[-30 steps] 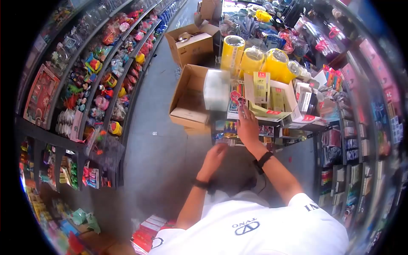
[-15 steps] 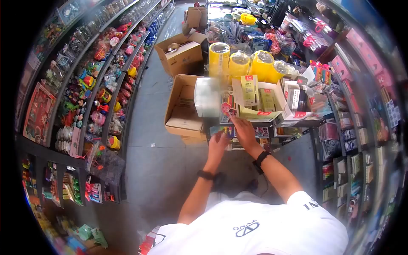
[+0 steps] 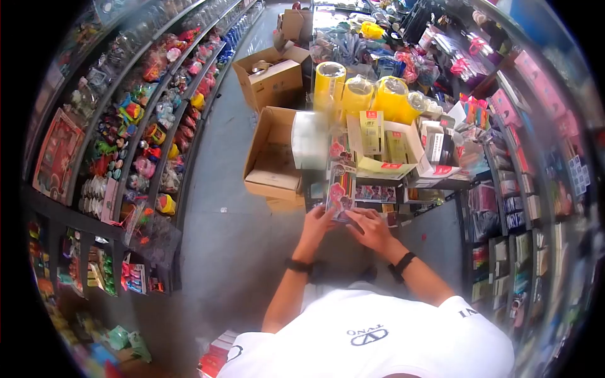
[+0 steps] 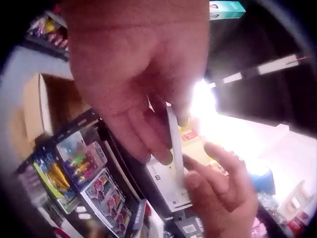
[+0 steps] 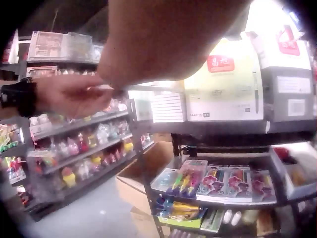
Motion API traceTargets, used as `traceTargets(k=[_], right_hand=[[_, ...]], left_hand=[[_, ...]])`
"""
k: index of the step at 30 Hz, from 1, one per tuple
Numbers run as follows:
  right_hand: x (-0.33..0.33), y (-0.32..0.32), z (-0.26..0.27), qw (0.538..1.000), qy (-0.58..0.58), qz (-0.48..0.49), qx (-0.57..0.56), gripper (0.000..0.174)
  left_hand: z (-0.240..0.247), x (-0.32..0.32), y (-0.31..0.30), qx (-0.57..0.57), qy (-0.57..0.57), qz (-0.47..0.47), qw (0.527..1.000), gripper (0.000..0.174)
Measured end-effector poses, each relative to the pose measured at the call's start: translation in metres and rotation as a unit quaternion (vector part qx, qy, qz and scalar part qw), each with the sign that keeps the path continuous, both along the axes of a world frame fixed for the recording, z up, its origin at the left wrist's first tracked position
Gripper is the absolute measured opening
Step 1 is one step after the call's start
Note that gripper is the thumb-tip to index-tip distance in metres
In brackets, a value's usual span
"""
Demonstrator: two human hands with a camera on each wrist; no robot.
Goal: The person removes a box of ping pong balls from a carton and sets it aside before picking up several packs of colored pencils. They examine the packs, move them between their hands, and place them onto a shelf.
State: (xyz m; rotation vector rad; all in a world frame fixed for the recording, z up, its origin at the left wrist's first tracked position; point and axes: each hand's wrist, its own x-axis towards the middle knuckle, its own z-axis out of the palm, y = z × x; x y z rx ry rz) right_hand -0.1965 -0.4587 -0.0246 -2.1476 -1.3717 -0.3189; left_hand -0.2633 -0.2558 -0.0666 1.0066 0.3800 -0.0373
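Observation:
Both hands hold a flat packet (image 3: 341,188) with pink cartoon figures and a row of coloured sticks like pencils, in front of the display shelf. My left hand (image 3: 317,224) grips its near left corner, and my right hand (image 3: 372,228) pinches the near right side. Seen from the left wrist, the packet is a thin pale edge (image 4: 175,141) between the hands. In the right wrist view the packet is mostly hidden behind the right hand (image 5: 163,42). Another pink-figured packet (image 3: 339,148) lies on the shelf top just beyond.
An open yellow-green carton (image 3: 386,169) and yellow tape rolls (image 3: 358,94) stand on the shelf top. Beside them is a white wrapped block (image 3: 309,142). An open cardboard box (image 3: 268,179) sits to the left. Lower down, similar packets (image 5: 237,186) fill a shelf.
My right hand has drawn back from the shelf top towards the body with the packet. My left hand has come up to it and now grips the packet too.

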Motion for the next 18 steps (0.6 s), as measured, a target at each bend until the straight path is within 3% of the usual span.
traceTargets(k=[3, 6, 12, 15, 18], right_hand=[[-0.007, -0.009, 0.002, 0.998, 0.049, 0.007, 0.044, 0.040], [0.002, -0.012, -0.020, 0.989, 0.118, -0.058, 0.063, 0.037], [0.049, 0.026, -0.026, 0.992, 0.031, -0.124, -0.005, 0.039], [0.073, 0.053, -0.034, 0.990, 0.034, -0.131, -0.045, 0.048], [0.091, 0.076, -0.033, 0.986, -0.040, -0.132, -0.092, 0.059]], left_hand=[[0.009, -0.032, 0.007, 0.023, -0.001, -0.007, 1.000, 0.028], [-0.003, -0.069, 0.026, 0.026, 0.004, 0.012, 1.000, 0.027], [-0.022, -0.130, 0.051, 0.057, 0.027, 0.066, 0.996, 0.029], [-0.020, -0.142, 0.054, 0.058, 0.033, 0.091, 0.994, 0.028], [-0.015, -0.145, 0.055, 0.070, 0.024, 0.108, 0.991, 0.027]])
